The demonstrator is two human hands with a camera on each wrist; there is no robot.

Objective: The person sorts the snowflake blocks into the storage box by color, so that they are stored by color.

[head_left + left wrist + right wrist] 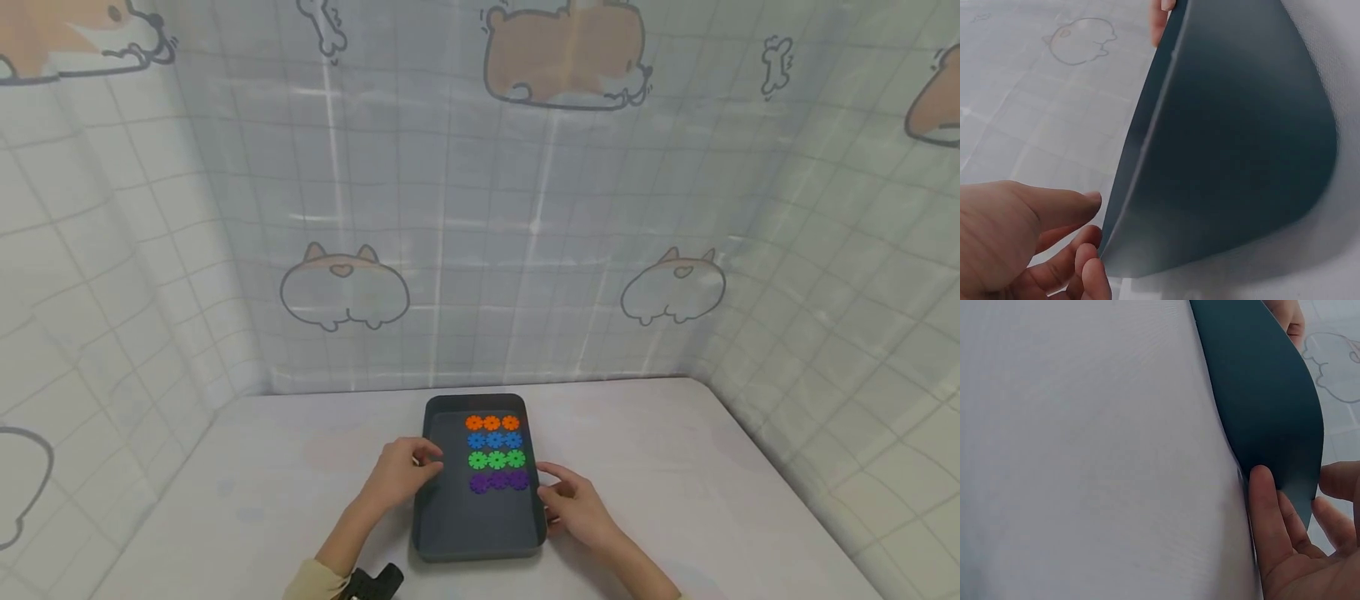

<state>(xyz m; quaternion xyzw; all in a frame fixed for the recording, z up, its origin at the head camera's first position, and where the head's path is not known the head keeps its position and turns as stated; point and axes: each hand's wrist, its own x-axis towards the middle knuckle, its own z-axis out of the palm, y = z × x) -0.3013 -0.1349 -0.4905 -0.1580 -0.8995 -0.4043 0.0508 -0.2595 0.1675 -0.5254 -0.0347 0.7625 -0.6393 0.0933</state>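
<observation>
A dark grey rectangular tray (480,533) lies lengthwise on the white table. Inside, toward its right side, flat notched plastic discs form rows: orange discs (491,423) farthest, then blue discs (494,440), green discs (497,460) and purple discs (498,481) nearest. My left hand (396,475) is at the tray's left rim, fingers loosely bent and thumb apart from them; the left wrist view shows its fingertips close to the rim. At the right side, my right hand (581,508) holds the tray wall, with fingers (1264,506) against the outside and others at the rim.
The white tabletop (675,467) extends on both sides of the tray. Behind and beside it hang pale gridded curtains (495,217) with cartoon dogs. A black device (372,582) is at the left wrist, by a beige sleeve (315,579).
</observation>
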